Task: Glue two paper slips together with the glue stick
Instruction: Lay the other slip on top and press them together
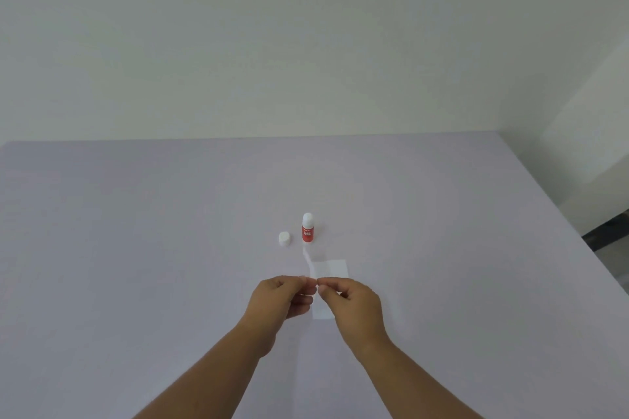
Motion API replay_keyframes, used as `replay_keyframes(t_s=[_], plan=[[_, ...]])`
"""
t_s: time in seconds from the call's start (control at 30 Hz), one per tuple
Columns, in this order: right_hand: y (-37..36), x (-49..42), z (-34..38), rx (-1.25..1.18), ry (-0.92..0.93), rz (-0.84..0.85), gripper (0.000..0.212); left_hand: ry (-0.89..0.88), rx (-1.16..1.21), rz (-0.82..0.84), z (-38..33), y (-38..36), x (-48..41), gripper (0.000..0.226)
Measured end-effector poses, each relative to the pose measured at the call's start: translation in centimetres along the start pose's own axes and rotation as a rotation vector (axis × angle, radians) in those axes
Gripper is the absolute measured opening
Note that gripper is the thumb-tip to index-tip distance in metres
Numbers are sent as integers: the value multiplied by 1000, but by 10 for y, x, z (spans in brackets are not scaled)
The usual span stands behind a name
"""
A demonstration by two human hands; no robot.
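Observation:
My left hand (284,296) and my right hand (350,303) meet fingertip to fingertip low over the table, both pinching the near edge of a white paper slip (330,268) that reaches away toward the glue stick. Part of a second white slip (322,313) shows flat on the table under and between my hands; how far the two overlap is hidden. The glue stick (308,229), red-labelled with a white top, stands upright and uncapped just beyond the slips. Its white cap (284,238) sits on the table to its left.
The table (136,248) is a pale lilac-grey surface whose far edge meets a white wall. Its right edge runs diagonally down to the right, with dark floor beyond it.

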State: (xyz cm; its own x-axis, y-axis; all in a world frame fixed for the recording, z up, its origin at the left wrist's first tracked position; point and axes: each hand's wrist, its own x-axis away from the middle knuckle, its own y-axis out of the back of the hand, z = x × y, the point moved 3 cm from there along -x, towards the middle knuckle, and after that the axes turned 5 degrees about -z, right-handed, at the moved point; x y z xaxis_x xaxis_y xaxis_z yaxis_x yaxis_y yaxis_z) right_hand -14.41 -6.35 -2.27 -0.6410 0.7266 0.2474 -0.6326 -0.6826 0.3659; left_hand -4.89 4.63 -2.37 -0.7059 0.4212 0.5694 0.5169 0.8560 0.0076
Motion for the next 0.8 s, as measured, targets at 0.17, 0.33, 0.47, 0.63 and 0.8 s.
replay_keyframes(t_s=[0.17, 0.33, 0.47, 0.63, 0.8], plan=[[4, 1, -7, -60, -52, -2, 13, 7, -21, -3, 0, -6, 1, 44], [12, -5, -17, -87, -130, -77, 23, -5, -93, -44, 3, -13, -1, 38], [21, -12, -31, -243, -304, -92, 4, -52, -249, -230, 7, -5, -11, 9], [29, -20, -44, -246, -387, -93, 11, 27, -268, -133, 18, -7, -23, 9], [31, -31, -54, -53, -325, -101, 6, 28, -368, -160, 22, -12, -33, 19]])
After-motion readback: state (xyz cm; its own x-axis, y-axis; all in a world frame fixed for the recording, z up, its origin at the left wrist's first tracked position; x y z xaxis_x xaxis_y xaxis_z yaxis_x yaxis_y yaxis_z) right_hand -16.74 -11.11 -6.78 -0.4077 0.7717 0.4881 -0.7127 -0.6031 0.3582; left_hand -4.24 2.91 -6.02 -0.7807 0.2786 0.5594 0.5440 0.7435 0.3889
